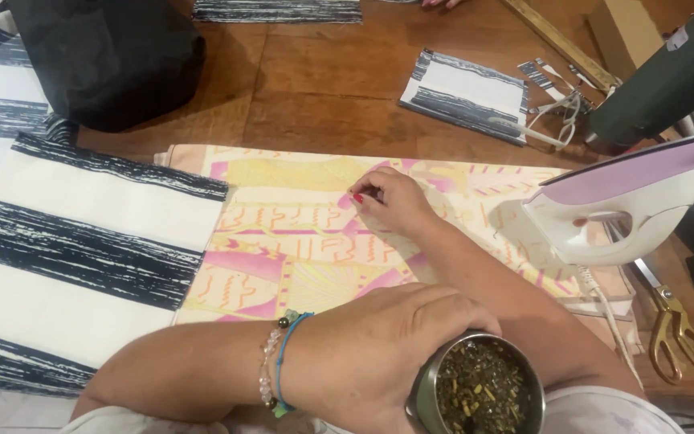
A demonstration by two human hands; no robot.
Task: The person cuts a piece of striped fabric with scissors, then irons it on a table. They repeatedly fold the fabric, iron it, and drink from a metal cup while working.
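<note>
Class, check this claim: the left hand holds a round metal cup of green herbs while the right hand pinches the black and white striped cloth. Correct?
Not quite. In the head view, the right hand pinches the pink and yellow patterned cloth, not the striped cloth. The left hand does hold the metal cup.

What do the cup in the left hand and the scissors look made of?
The cup looks like brushed metal: grey, dull sheen on its rim. The scissors have shiny gold-coloured handles, probably brass or plated steel; the blades are mostly hidden under the iron.

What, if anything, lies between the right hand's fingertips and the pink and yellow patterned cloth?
Nothing visible. The right hand rests with its fingertips directly on the pink and yellow patterned cloth. The white iron stands to its right, clear of the fingers. The left hand holds a round metal cup nearer the camera.
</note>
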